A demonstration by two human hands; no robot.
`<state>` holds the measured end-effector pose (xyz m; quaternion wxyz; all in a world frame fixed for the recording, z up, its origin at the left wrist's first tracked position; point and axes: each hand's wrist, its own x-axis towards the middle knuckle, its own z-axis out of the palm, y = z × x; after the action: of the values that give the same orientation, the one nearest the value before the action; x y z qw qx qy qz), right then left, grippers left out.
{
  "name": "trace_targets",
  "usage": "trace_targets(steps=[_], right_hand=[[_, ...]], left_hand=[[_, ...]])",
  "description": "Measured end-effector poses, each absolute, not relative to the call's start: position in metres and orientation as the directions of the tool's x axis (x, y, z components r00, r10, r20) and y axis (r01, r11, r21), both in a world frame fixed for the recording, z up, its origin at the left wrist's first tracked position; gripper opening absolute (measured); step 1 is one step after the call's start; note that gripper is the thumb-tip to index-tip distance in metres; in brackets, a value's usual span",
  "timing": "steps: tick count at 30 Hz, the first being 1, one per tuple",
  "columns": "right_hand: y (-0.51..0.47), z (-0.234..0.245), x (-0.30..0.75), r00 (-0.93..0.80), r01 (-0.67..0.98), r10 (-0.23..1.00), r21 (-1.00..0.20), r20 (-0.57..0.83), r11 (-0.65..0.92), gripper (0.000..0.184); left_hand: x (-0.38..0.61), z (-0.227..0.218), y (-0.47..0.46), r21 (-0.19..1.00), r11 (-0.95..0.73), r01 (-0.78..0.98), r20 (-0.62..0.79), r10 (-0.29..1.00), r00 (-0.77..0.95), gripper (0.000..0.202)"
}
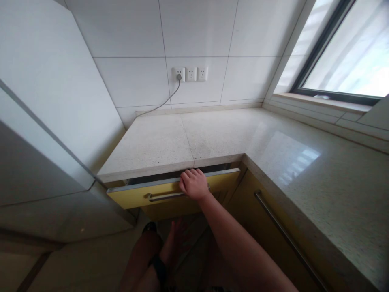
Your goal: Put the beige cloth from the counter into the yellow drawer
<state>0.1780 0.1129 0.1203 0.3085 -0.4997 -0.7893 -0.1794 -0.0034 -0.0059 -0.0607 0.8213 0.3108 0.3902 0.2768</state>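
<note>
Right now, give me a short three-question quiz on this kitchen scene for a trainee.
1. True or false: the right hand grips the handle of the yellow drawer.
2. How many sockets have a plug in them? A) none B) one C) three
3. Fill in: the drawer stands slightly ____ under the counter.

Key: 1 true. 2 B, only the leftmost, with a cord running down to the left. 3 open; a dark gap shows above its front. The left hand hangs low near the knee, holding nothing.
</note>
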Motion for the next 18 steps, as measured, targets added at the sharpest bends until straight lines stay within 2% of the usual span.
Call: trace_targets(steps=[2, 7, 13, 18], right_hand=[[0.111, 0.121, 0.175, -0.288, 0.91, 0.698, -0.041, 0.655, 0.414, 0.026], [0.104, 0.124, 0.171, -0.266, 0.919, 0.735, -0.065, 0.624, 0.388, 0.032], [0.098, 0.127, 0.169, -0.24, 0.929, 0.771, -0.091, 0.59, 0.358, 0.035], [0.089, 0.13, 0.166, -0.214, 0.936, 0.791, -0.112, 0.573, 0.334, 0.036]], left_hand=[[-0.005, -0.058, -0.004, 0.661, 0.703, -0.264, -0.495, 0.672, 0.551, 0.081], [-0.01, -0.048, 0.003, 0.487, 0.715, -0.501, -0.519, 0.698, 0.493, 0.085], [-0.012, -0.042, 0.005, 0.472, 0.677, -0.565, -0.504, 0.733, 0.457, 0.077], [-0.008, -0.024, 0.002, 0.482, 0.563, -0.671, -0.526, 0.799, 0.291, 0.08]])
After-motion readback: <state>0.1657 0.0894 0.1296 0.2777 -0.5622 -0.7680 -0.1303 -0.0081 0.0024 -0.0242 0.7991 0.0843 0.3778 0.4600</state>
